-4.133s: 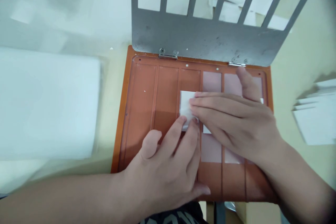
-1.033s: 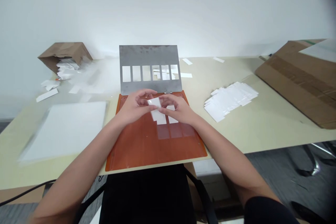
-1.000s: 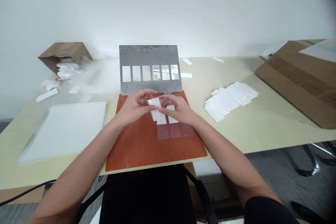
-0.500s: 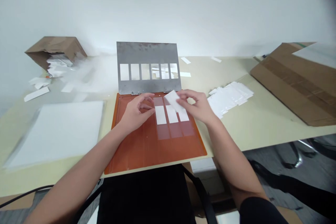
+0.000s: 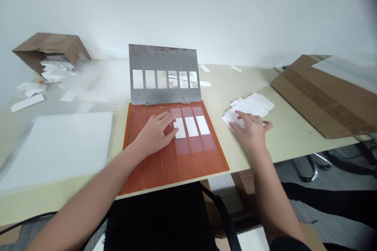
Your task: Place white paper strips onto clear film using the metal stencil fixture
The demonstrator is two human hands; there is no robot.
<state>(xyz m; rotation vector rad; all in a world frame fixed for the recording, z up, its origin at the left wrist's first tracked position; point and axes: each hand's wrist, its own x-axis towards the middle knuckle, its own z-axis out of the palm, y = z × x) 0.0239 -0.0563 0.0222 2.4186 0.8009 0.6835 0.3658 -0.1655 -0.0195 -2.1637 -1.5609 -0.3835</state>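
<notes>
My left hand [image 5: 154, 133] rests on the orange board [image 5: 153, 172], its fingertips touching the left edge of the leftmost of three white paper strips [image 5: 179, 128]. The other two strips [image 5: 191, 126] [image 5: 203, 124] lie side by side in the board's channels, with pinkish panels showing around them. My right hand [image 5: 250, 129] lies on a loose pile of white paper strips [image 5: 250, 106], right of the board, fingers spread. Neither hand visibly holds anything. A grey metal stencil plate [image 5: 163, 74] with rectangular windows stands hinged along the board's far edge.
A tipped brown cardboard box [image 5: 50, 49] spills white paper at the far left. A large white sheet stack [image 5: 55, 149] lies left of the board. Flattened cardboard [image 5: 324, 98] lies at the right. Loose strips [image 5: 179, 82] show through the stencil windows.
My right hand has moved rightward off the board onto the pile, and the strip it held is no longer in it. My left hand has shifted slightly toward the near side.
</notes>
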